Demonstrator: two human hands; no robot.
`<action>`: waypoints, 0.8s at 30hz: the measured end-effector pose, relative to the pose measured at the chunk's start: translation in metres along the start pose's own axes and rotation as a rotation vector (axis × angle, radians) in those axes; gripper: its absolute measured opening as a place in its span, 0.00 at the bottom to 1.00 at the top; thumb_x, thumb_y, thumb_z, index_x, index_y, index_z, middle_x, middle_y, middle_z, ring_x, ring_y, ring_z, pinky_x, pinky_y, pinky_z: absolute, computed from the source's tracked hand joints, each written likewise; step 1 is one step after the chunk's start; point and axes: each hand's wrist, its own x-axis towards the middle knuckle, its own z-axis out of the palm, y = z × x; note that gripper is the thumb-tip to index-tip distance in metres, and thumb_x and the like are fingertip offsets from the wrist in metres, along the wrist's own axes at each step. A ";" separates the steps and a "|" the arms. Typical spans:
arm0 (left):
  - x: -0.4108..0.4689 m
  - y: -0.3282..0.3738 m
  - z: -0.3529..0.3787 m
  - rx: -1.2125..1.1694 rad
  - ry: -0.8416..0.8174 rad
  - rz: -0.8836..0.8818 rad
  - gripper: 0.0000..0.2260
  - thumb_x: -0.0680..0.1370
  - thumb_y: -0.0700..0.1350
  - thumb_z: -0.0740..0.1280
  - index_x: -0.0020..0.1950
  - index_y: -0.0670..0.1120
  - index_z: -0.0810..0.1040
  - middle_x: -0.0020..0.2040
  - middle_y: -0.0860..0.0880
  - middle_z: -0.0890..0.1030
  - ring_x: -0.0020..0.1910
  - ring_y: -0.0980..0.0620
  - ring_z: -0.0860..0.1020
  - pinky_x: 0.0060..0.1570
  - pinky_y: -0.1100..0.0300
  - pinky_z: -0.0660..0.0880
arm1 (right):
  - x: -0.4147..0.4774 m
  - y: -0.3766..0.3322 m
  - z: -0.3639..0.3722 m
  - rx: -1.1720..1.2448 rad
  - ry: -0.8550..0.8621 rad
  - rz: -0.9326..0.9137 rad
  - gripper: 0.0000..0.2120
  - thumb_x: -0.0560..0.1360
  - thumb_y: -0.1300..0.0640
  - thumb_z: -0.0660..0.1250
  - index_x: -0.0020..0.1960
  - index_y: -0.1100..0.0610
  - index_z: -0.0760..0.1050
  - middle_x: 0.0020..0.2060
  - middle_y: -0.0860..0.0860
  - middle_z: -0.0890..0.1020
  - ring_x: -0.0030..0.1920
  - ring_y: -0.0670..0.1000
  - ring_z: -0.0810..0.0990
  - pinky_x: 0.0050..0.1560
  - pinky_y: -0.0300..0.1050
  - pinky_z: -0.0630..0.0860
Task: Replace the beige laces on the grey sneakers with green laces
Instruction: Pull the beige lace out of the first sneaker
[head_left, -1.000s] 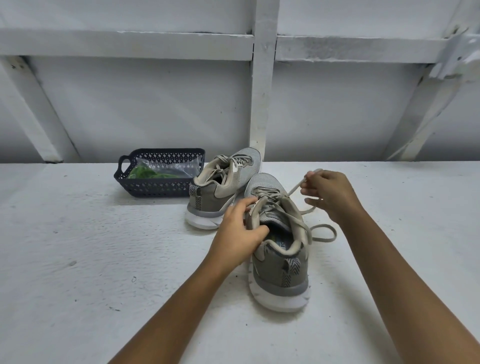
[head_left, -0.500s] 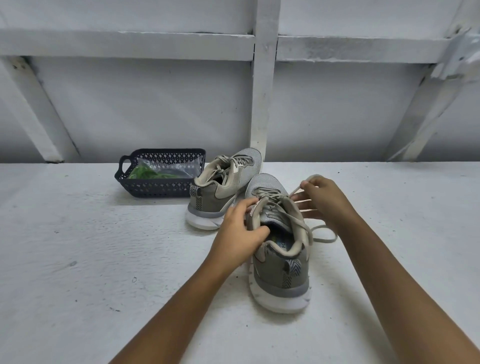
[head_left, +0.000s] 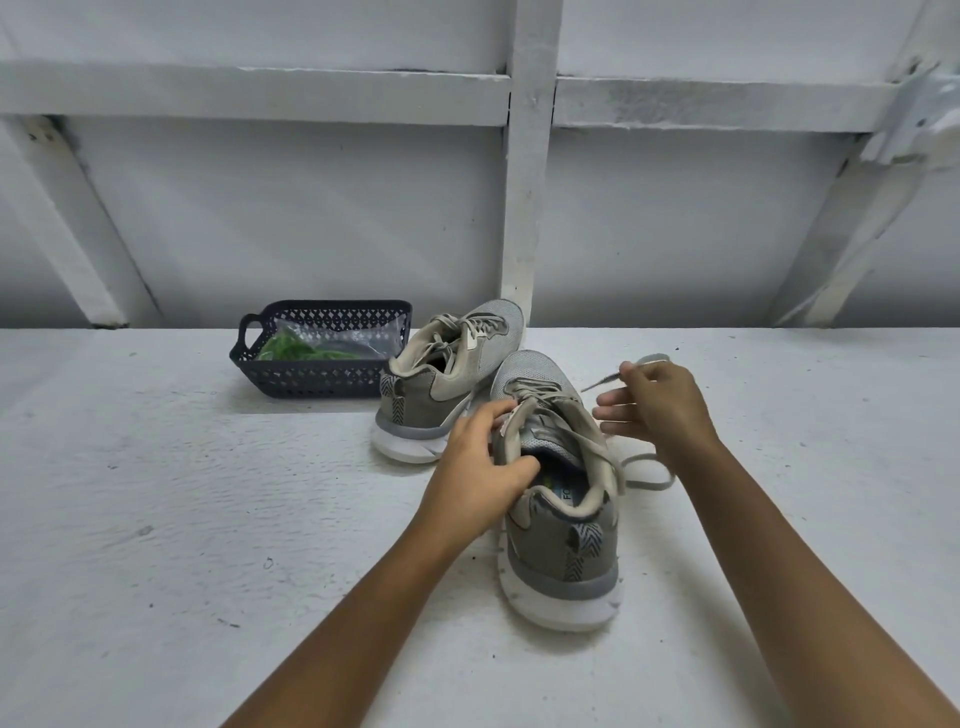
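Holding green laces (head_left: 289, 349) (bagged), basket (head_left: 311, 382) sits nr sneakers (head_left: 451, 382).

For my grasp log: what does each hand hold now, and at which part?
The left hand grips the near sneaker at its collar edge. The right hand pinches the beige lace near its free end.

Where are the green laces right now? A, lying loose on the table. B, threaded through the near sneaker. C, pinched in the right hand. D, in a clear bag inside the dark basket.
D: the green laces show through a clear bag sitting in the dark basket, left of the far sneaker.
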 end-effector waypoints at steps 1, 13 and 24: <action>0.000 0.000 0.000 0.003 0.001 -0.001 0.31 0.62 0.50 0.62 0.66 0.56 0.70 0.64 0.54 0.70 0.59 0.59 0.72 0.62 0.52 0.72 | 0.001 0.003 -0.002 -0.056 0.035 -0.015 0.11 0.81 0.57 0.59 0.45 0.64 0.71 0.30 0.57 0.78 0.24 0.50 0.78 0.26 0.43 0.79; 0.019 0.012 -0.013 -0.007 -0.007 0.034 0.16 0.80 0.55 0.57 0.59 0.48 0.77 0.55 0.52 0.79 0.56 0.57 0.75 0.52 0.65 0.67 | -0.038 0.019 0.005 -0.298 -0.127 -0.267 0.11 0.77 0.49 0.63 0.45 0.55 0.78 0.40 0.49 0.82 0.42 0.46 0.78 0.42 0.40 0.72; 0.065 0.033 -0.023 0.270 -0.179 -0.023 0.10 0.79 0.43 0.63 0.53 0.41 0.82 0.46 0.42 0.82 0.34 0.54 0.73 0.29 0.68 0.69 | -0.038 0.031 0.007 -0.163 -0.159 -0.295 0.05 0.77 0.55 0.65 0.44 0.54 0.77 0.39 0.46 0.81 0.37 0.34 0.76 0.38 0.27 0.70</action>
